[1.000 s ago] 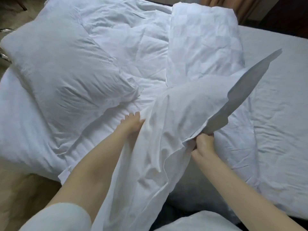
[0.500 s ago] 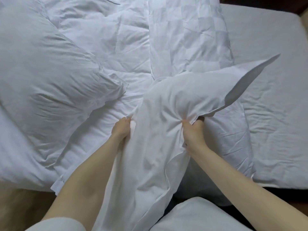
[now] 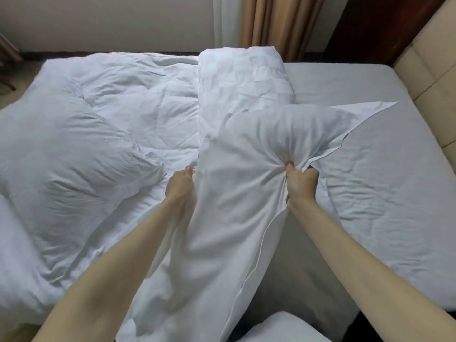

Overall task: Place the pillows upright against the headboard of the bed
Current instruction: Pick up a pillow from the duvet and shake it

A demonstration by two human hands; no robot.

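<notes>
Two hands, left hand (image 3: 181, 183); right hand (image 3: 299, 185), bunch soft wrinkled white pillow (image 3: 249, 169)

To my right the bed sheet (image 3: 370, 198) lies bare up to the cream headboard (image 3: 429, 70). To my left a pillow (image 3: 61, 164) and the rumpled duvet (image 3: 148, 95) crowd the way; the folded quilt (image 3: 246, 77) blocks ahead.

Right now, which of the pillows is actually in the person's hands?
The pillow in the middle, gripped by the left hand and right hand. The pillow at left lies flat and untouched on the duvet.
</notes>
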